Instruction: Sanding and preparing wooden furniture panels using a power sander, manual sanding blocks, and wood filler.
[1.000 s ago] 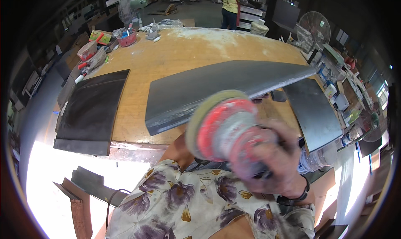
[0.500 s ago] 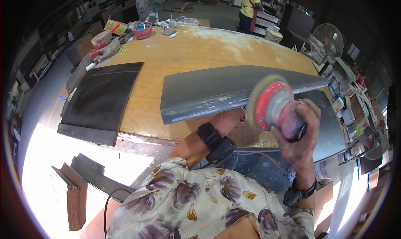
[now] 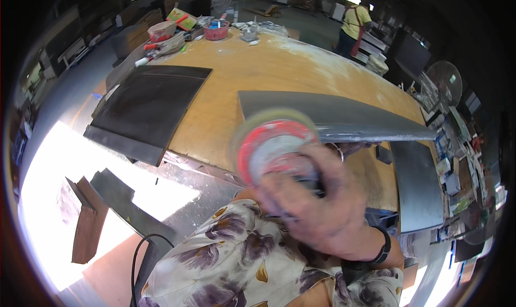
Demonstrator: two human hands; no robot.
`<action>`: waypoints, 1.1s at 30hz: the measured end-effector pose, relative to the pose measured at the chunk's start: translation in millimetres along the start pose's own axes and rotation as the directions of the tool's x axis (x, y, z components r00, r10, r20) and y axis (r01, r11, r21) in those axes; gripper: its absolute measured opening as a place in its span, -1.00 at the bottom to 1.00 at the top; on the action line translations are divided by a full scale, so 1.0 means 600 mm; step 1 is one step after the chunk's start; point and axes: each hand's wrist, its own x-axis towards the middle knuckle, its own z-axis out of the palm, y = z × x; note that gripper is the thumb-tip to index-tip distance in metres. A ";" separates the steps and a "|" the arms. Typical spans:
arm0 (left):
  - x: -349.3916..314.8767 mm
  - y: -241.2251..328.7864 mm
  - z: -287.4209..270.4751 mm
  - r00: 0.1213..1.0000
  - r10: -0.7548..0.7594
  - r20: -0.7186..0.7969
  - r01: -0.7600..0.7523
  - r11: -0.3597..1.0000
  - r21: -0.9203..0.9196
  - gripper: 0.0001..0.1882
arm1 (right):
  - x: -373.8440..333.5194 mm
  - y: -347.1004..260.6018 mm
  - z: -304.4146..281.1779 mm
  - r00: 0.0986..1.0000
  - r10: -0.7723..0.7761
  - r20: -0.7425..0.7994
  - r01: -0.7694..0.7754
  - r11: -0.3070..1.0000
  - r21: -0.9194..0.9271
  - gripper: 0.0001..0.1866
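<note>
My right hand (image 3: pixel 328 205) is wrapped round a red and grey orbital sander (image 3: pixel 279 146), whose round pad overlaps the near left part of a long dark grey panel (image 3: pixel 333 108). Motion blurs the sander, so whether the pad touches the panel is unclear. The panel sits raised and tilted above the table, and pale scuffs run along its near edge. Beneath that edge, my left hand (image 3: pixel 353 148) holds the panel from below; its fingers are mostly hidden, and a bracelet shows at the wrist. The sander and my right hand cover most of the left forearm.
On the wooden table (image 3: pixel 258 60), a black panel (image 3: pixel 156 100) lies left and another grey panel (image 3: pixel 419 178) right, near a small dark block (image 3: pixel 383 154). Tubs, including a red one (image 3: pixel 216 31), stand at the far left. Someone in a yellow top (image 3: pixel 355 25) stands beyond.
My right hand has swung the sander left along the panel's near edge, toward its left end. The whole view has shifted. My left hand stays under the panel.
</note>
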 end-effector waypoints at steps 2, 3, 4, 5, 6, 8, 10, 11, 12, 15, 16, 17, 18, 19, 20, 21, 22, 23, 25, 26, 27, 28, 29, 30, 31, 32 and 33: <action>-0.015 -0.004 -0.010 0.998 -0.037 -0.043 0.033 0.997 -0.075 -0.53 | -0.013 0.023 -0.009 1.000 -0.012 -0.017 0.012 1.000 0.003 -0.40; -0.010 -0.011 -0.009 0.998 -0.054 -0.044 0.048 0.991 -0.122 -0.53 | -0.020 0.037 -0.014 0.997 0.031 -0.066 -0.032 0.999 -0.016 -0.38; -0.007 -0.015 -0.011 0.997 -0.062 -0.045 0.054 0.986 -0.159 -0.54 | -0.026 0.045 -0.014 0.990 0.075 -0.117 -0.079 0.996 -0.032 -0.37; -0.002 -0.018 -0.017 0.995 -0.081 -0.050 0.068 0.975 -0.210 -0.54 | -0.028 0.050 -0.013 0.990 0.073 -0.120 -0.077 0.997 -0.029 -0.37; 0.002 -0.019 -0.017 0.994 -0.096 -0.044 0.082 0.964 -0.251 -0.54 | -0.022 0.049 -0.016 0.987 0.089 -0.133 -0.094 0.995 -0.029 -0.39; -0.003 -0.014 -0.026 0.991 -0.125 -0.050 0.103 0.942 -0.318 -0.54 | -0.015 0.037 -0.010 0.980 0.119 -0.158 -0.125 0.992 -0.029 -0.41; 0.006 -0.022 -0.035 0.987 -0.156 -0.031 0.131 0.912 -0.389 -0.54 | -0.007 0.014 0.012 0.998 0.025 -0.049 -0.025 1.000 -0.009 -0.45; 0.001 -0.023 -0.035 0.986 -0.164 -0.024 0.138 0.894 -0.427 -0.55 | -0.004 0.008 0.017 0.998 0.042 -0.051 -0.043 0.999 -0.015 -0.45; 0.008 -0.027 -0.038 0.985 -0.171 -0.024 0.143 0.889 -0.436 -0.55 | 0.000 0.003 0.016 1.000 -0.005 -0.031 0.005 1.000 -0.014 -0.47; 0.042 -0.045 -0.025 0.984 -0.177 0.023 0.163 0.844 -0.510 -0.55 | -0.008 0.026 -0.008 0.999 -0.021 -0.046 0.018 0.998 -0.059 -0.47; 0.051 -0.056 -0.031 0.982 -0.187 0.023 0.170 0.828 -0.535 -0.55 | -0.017 0.044 -0.015 0.997 0.006 -0.083 -0.013 0.997 -0.079 -0.46; 0.068 -0.065 -0.039 0.981 -0.192 0.023 0.172 0.813 -0.556 -0.56 | -0.030 0.060 -0.015 0.990 0.053 -0.133 -0.063 0.995 -0.077 -0.52; 0.066 -0.076 -0.039 0.982 -0.189 0.029 0.169 0.785 -0.596 -0.56 | -0.039 0.073 -0.025 0.986 0.093 -0.141 -0.103 0.993 -0.063 -0.48; 0.078 -0.093 -0.044 0.982 -0.184 0.043 0.169 0.756 -0.633 -0.56 | -0.048 0.087 -0.031 0.980 0.139 -0.145 -0.148 0.987 -0.059 -0.44; 0.087 -0.094 -0.063 0.984 -0.174 0.028 0.148 0.728 -0.670 -0.56 | -0.049 0.101 -0.033 0.973 0.178 -0.148 -0.186 0.982 -0.044 -0.40; 0.100 -0.106 -0.064 0.986 -0.162 0.051 0.149 0.684 -0.714 -0.56 | -0.061 0.115 -0.047 0.963 0.217 -0.161 -0.230 0.971 -0.065 -0.37; 0.108 -0.110 -0.064 0.985 -0.154 0.073 0.157 0.658 -0.736 -0.56 | -0.073 0.133 -0.060 0.960 0.221 -0.172 -0.236 0.969 -0.072 -0.37; 0.115 -0.109 -0.069 0.988 -0.132 0.080 0.147 0.647 -0.748 -0.57 | -0.083 0.152 -0.069 0.946 0.238 -0.219 -0.267 0.957 -0.111 -0.36; 0.124 -0.099 -0.025 0.971 -0.236 0.021 0.214 0.832 -0.512 -0.55 | -0.125 0.208 -0.103 0.915 0.288 -0.284 -0.349 0.916 -0.196 -0.35; 0.119 -0.081 -0.014 0.956 -0.275 -0.103 0.250 0.946 -0.205 -0.52 | -0.141 0.227 -0.115 0.891 0.324 -0.319 -0.401 0.891 -0.215 -0.35; 0.115 -0.074 -0.017 0.949 -0.271 -0.159 0.264 0.962 -0.065 -0.53 | -0.141 0.231 -0.118 0.867 0.356 -0.349 -0.445 0.868 -0.221 -0.35; 0.116 -0.070 -0.016 0.953 -0.261 -0.151 0.255 0.965 -0.058 -0.53 | -0.140 0.229 -0.118 0.860 0.364 -0.358 -0.457 0.861 -0.222 -0.35; 0.113 -0.068 -0.014 0.956 -0.260 -0.138 0.253 0.965 -0.070 -0.53 | -0.139 0.222 -0.113 0.860 0.364 -0.357 -0.444 0.879 -0.173 -0.34; 0.108 -0.064 -0.017 0.956 -0.263 -0.129 0.252 0.963 -0.091 -0.53 | -0.127 0.208 -0.103 0.859 0.363 -0.361 -0.429 0.896 -0.119 -0.33; 0.101 -0.063 -0.023 0.956 -0.269 -0.114 0.252 0.957 -0.141 -0.54 | -0.110 0.189 -0.084 0.895 0.277 -0.349 -0.338 0.933 -0.124 -0.42; 0.091 -0.065 -0.035 0.953 -0.286 -0.105 0.259 0.942 -0.213 -0.54 | -0.100 0.167 -0.061 0.934 0.260 -0.246 -0.287 0.955 -0.079 -0.43; 0.081 -0.065 -0.033 0.951 -0.297 -0.081 0.267 0.927 -0.263 -0.54 | -0.092 0.136 -0.051 0.959 0.239 -0.153 -0.248 0.967 -0.049 -0.44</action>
